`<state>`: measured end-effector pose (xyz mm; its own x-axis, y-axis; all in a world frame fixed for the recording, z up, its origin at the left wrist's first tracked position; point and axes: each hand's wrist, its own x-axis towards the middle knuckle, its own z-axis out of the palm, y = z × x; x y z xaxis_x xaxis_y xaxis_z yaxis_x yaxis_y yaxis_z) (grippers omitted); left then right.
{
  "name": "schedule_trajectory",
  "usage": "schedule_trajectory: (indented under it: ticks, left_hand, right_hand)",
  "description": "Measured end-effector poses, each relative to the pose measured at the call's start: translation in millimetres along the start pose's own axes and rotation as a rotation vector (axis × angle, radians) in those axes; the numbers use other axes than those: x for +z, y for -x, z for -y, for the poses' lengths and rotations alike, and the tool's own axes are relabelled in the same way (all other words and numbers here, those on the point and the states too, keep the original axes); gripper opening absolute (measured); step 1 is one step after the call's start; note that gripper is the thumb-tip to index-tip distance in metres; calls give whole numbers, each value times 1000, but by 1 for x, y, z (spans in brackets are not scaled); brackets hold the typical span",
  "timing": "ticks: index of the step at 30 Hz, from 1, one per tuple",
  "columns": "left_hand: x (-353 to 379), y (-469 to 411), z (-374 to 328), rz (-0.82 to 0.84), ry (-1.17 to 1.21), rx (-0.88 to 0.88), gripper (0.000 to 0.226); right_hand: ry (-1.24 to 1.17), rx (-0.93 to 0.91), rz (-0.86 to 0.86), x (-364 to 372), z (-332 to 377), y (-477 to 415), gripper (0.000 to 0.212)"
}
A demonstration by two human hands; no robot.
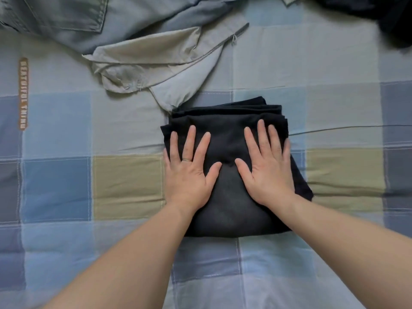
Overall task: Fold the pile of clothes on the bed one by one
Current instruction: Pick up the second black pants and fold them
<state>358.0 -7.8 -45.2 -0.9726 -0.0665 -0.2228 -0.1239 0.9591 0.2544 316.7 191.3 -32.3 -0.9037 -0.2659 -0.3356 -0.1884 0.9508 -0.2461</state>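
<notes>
On the bedspread [124, 177], left hand [189, 172] and right hand [267, 172] lie spread on 1 folded black garment [227, 134].

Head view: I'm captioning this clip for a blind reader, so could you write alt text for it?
A left hand and right hand press flat, fingers spread, on a folded black garment lying on a blue-and-tan checked bedcover. Crumpled grey-blue fabric lies beyond it, and more dark cloth shows at the top right corner.
</notes>
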Motion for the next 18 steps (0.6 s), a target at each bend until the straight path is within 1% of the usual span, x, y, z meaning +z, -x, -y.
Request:
schedule_trajectory:
  ticks: [2,3,6,7,9,10,11,13,14,15,16,18]
  left_hand:
    - [10,-1,2,-39,3,13,71]
    - [9,-1,3,-39,-2,10,71]
    - [-8,-1,-2,49,10,-19,73]
    - [-18,0,-5,80,30,-31,74]
    - [-33,4,-9,73,87,-58,83]
    - [-40,7,-12,50,126,-102,92]
    - [-46,10,-14,30,188,-184,102]
    - [-53,15,-16,33,389,-445,117]
    - [-54,18,-17,42,471,-572,119]
    - [-53,21,-18,50,509,-656,118]
    - [-52,23,-19,58,519,-701,114]
    - [-51,24,-16,54,591,-766,95]
  right_hand:
    - [31,2,-34,15,-1,-4,74]
    - [30,8,-17,15,0,-5,74]
    - [16,0,39,-5,3,-3,76]
    - [-29,-14,62,-16,3,-1,79]
    - [-195,-3,64,-37,-1,7,91]
    - [-276,36,31,-44,-5,13,97]
    - [-351,107,5,-48,-11,18,100]
    - [-526,308,21,-53,-27,25,105]
    - [-616,402,48,-53,-34,26,105]
    - [-692,470,73,-53,-41,26,102]
    - [-772,520,94,-54,-45,25,97]
    - [-959,605,155,-53,-51,21,78]
